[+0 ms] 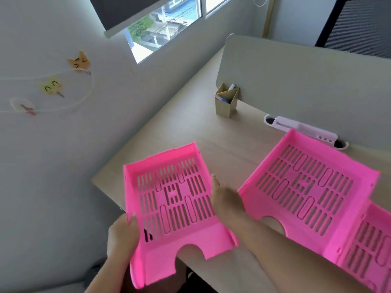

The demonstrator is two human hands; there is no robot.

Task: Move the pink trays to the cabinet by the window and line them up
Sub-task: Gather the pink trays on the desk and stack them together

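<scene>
The slotted bright-pink plastic tray point(175, 210), pinched by left hand point(122, 235) at eight o'clock, right hand point(226, 199) flat against its side, could tip.

Bare desk point(179, 127) behind trays point(304, 187)

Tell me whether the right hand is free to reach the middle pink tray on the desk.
Probably yes: the right hand rests against the held tray, and the middle tray lies right beside it with nothing between.

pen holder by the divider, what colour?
Tan, cardboard-like; the pen holder shows best in the head view.
</scene>
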